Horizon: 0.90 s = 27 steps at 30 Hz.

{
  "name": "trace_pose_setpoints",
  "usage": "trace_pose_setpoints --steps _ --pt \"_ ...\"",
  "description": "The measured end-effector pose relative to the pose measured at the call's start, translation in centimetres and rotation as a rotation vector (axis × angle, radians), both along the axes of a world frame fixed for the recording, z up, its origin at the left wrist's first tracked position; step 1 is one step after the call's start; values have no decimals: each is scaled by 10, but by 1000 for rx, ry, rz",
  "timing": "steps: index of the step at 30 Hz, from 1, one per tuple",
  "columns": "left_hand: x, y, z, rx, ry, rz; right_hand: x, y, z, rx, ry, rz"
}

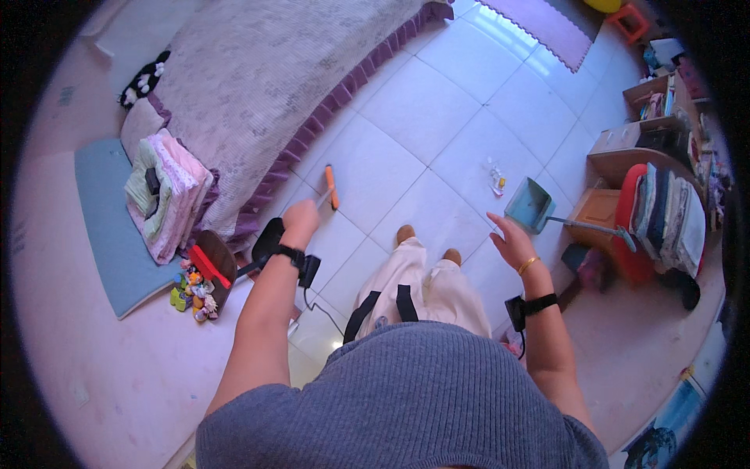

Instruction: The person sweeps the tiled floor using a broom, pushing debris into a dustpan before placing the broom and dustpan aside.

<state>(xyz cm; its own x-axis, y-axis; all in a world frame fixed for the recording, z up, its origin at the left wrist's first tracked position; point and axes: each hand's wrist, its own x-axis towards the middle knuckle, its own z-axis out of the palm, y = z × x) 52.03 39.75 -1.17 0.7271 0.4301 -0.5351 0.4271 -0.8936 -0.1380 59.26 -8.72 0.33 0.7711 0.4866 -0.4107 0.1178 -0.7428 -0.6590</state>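
My left hand is closed around the pale handle of a floor-cleaning tool with a narrow orange head; whether it is a broom or a squeegee I cannot tell. That head rests on or just above the white floor tiles near the bed. My right hand holds nothing, its fingers spread. Just beyond it is a grey-green dustpan with a long handle reaching right. A little litter, clear plastic and a yellow bit, lies on the tiles left of the dustpan.
A bed with a purple ruffle runs along the left. Folded bedding is stacked at its end. Small toys and a red brush sit beside a dark chair. At right are a red chair piled with folded cloth and a wooden shelf.
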Motion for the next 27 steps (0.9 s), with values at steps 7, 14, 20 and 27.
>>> trace_pose_setpoints --steps 7,14,20,27 --pt "56 -73 -25 -218 -15 -283 8 25 2 -28 -7 11" --pt "22 -28 -4 -246 -62 -302 22 55 0 18 -31 49" --pt "-28 38 28 -123 -241 -242 29 70 1 28 -58 87" --pt "5 31 -8 -7 -99 -254 26 87 -6 3 -34 120"
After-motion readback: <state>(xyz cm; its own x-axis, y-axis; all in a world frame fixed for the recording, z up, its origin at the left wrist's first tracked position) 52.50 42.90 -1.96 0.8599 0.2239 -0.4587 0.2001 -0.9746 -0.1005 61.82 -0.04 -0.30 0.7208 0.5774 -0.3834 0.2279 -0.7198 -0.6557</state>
